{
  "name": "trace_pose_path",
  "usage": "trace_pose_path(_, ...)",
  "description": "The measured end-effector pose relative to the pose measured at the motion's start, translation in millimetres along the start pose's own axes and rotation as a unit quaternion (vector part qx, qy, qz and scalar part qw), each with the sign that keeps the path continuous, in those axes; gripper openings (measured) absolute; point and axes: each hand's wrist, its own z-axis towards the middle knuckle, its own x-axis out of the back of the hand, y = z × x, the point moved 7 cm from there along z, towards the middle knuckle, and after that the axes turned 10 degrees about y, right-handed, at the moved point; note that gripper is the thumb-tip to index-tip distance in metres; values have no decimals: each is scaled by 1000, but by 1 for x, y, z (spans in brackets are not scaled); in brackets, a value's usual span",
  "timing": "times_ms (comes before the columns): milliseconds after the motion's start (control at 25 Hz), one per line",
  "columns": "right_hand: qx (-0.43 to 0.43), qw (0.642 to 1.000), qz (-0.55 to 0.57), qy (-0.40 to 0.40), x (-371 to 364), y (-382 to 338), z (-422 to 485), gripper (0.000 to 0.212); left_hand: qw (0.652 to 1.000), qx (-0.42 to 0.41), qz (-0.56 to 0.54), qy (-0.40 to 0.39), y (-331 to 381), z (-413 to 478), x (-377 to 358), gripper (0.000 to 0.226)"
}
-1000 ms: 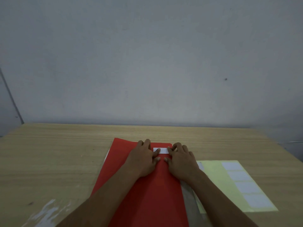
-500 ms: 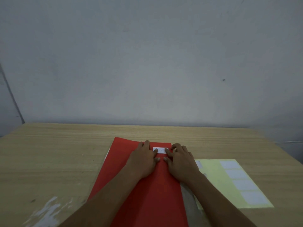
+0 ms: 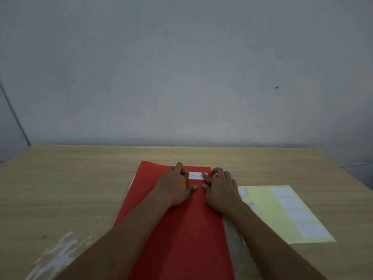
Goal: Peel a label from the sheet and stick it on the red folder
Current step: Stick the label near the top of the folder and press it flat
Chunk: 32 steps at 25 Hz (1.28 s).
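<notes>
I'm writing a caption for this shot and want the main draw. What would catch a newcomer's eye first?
The red folder stands out first, lying in the middle of the wooden table. Near its far end, the left hand and right hand press flat on either end of a small white label. To the right lies the pale yellow label sheet, a column of white labels along its right side.

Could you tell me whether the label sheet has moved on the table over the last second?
No. The label sheet lies right of the red folder, same gap; only the camera shifted.
</notes>
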Motion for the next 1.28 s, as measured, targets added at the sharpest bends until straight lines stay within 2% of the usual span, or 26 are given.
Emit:
trace_pose_path(200,8,999,-17,-28,-3,-3,3,53,999,-8,20,-25,5,-1,-6,55)
trace_pose_path(440,-21,1000,1,-11,0,2,6,61,1000,25,0,-8,1,0,-5,64)
trace_pose_path(680,7,999,41,15,4,6,2,39,1000,-3,-11,21,1,-7,-4,46)
trace_pose_path(920,-41,997,66,28,5,6,5,44,1000,2,8,5,3,-6,-4,54)
trace_pose_path(1080,-65,993,91,-31,6,4,3,47,995,50,-86,-27,-7,-6,8,49)
trace_pose_path(1160,-66,990,121,-33,16,2,-3,41,985,64,-159,-3,-14,-14,22,46)
trace_pose_path(1280,-67,988,130,51,44,-1,-26,26,969,76,-202,118,-30,-41,50,37)
